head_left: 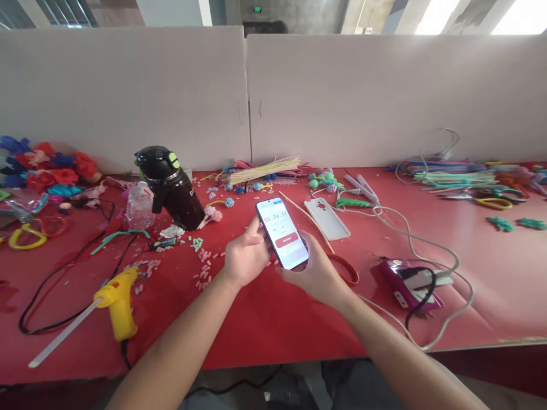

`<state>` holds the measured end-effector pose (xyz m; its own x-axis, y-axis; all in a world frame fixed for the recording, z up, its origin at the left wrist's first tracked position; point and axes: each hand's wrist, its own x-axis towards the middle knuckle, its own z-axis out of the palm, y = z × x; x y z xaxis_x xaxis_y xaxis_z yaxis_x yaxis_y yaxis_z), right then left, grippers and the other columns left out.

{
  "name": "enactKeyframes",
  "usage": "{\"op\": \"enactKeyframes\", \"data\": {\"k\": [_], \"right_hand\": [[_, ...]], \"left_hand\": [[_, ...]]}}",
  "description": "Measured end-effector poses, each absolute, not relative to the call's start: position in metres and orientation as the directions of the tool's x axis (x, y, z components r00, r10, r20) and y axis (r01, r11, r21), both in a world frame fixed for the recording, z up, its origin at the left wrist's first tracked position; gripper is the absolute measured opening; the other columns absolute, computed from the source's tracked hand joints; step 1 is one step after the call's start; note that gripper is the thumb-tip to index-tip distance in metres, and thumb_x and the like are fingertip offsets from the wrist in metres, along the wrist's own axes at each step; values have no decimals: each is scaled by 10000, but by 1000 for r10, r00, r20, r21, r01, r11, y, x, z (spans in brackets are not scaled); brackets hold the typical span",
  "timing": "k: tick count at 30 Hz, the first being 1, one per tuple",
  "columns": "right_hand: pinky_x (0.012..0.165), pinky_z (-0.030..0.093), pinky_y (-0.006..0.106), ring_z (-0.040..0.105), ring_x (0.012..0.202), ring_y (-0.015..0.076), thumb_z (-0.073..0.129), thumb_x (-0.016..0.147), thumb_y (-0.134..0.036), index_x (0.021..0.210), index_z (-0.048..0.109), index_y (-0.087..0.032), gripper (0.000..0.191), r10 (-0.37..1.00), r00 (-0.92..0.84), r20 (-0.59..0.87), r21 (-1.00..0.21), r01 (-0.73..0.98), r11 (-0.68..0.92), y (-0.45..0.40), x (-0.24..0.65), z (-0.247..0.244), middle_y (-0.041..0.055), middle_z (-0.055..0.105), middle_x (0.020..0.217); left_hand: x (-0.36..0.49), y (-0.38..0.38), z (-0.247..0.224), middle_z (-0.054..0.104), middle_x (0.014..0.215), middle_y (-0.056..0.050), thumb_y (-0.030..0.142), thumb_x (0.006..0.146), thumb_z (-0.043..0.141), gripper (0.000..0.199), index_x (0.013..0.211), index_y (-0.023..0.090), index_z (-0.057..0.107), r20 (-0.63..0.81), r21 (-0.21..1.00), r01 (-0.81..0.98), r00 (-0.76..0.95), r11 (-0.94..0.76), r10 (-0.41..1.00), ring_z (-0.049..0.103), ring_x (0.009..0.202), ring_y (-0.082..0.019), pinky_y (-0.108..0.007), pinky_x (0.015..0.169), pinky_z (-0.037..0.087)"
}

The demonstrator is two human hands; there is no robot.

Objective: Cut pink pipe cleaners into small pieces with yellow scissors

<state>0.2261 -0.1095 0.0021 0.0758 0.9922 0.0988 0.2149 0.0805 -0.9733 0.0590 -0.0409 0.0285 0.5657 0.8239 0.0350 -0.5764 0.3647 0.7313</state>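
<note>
A smartphone (282,232) is held tilted above the red table, its lit screen showing a timer that reads 00:09:57 and a red button. My left hand (248,253) grips the phone's left edge, with fingers partly hidden behind it. At the lower right corner, my right hand (314,267) is closed round the phone, thumb along the bottom. Just right of the phone lies a white phone case (328,219), with a thin stick (305,216) and a red loop (346,270) beside it.
On the left stand a black thermos (182,199) and a plastic bottle (140,208); a yellow glue gun (122,302) lies nearer. Pink bits (204,270) are scattered mid-table. At right are a magenta power strip (408,285), looping white cable (457,285), and scissors (491,202). A white partition (342,102) closes the back.
</note>
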Motion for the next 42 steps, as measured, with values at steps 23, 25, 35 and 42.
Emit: {"op": "enactKeyframes", "data": {"k": [23, 25, 35, 42], "right_hand": [[1110, 567, 648, 558, 1462, 443, 862, 750, -383, 1579, 455, -270, 931, 933, 259, 250, -914, 382, 138, -112, 251, -11, 202, 564, 1564], [1116, 562, 661, 561, 1458, 447, 860, 749, -394, 1572, 457, -260, 926, 935, 261, 239, -920, 369, 132, -112, 250, -10, 210, 564, 1564], [1134, 549, 664, 562, 1465, 441, 869, 763, -403, 1553, 473, -268, 894, 937, 256, 236, -918, 374, 130, -113, 250, -8, 198, 582, 1572], [1179, 517, 658, 618, 1395, 400, 858, 783, -392, 1609, 422, -248, 946, 902, 271, 336, -883, 422, 203, -100, 273, -23, 196, 608, 1509]], "left_hand": [[56, -35, 14, 782, 1338, -114, 259, 769, 835, 544, 1307, 234, 766, -20, 844, -431, 570, 319, 821, 741, 1172, -309, -360, 816, 567], [57, -35, 14, 802, 1291, -113, 219, 774, 836, 475, 1245, 215, 780, -13, 842, -442, 555, 308, 832, 745, 1198, -312, -398, 926, 586], [58, -36, 15, 815, 1304, -117, 184, 767, 865, 478, 1240, 209, 798, -23, 827, -450, 575, 339, 818, 757, 1226, -310, -412, 1010, 589], [57, -33, 16, 796, 1382, -115, 223, 744, 889, 559, 1296, 222, 805, -10, 850, -438, 542, 292, 841, 727, 1311, -306, -397, 1078, 571]]}}
